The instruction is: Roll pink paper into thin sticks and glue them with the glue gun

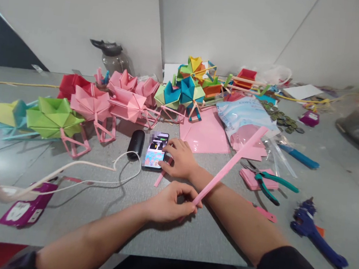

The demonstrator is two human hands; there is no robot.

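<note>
A long pink paper strip (230, 165) is pinched between the thumb and fingers of my left hand (172, 203); it slants up to the right, passing over my right forearm. My right hand (181, 158) reaches across to the smartphone (156, 151), whose screen is lit. Its fingers are apart and bent, with the tips at the phone's right edge and screen. Beneath that hand, another narrow pink strip (159, 179) lies partly hidden on the table. Just left of the phone sits a black oval device (136, 143) beside a white cable.
Folded paper lanterns in pink (91, 101), green (54, 117) and other colours line the back left. Pink sheets (204, 130) lie behind my hands. At right are pliers (266, 182) on pink paper and a blue glue gun (313, 230). A purple packet (27, 204) lies left.
</note>
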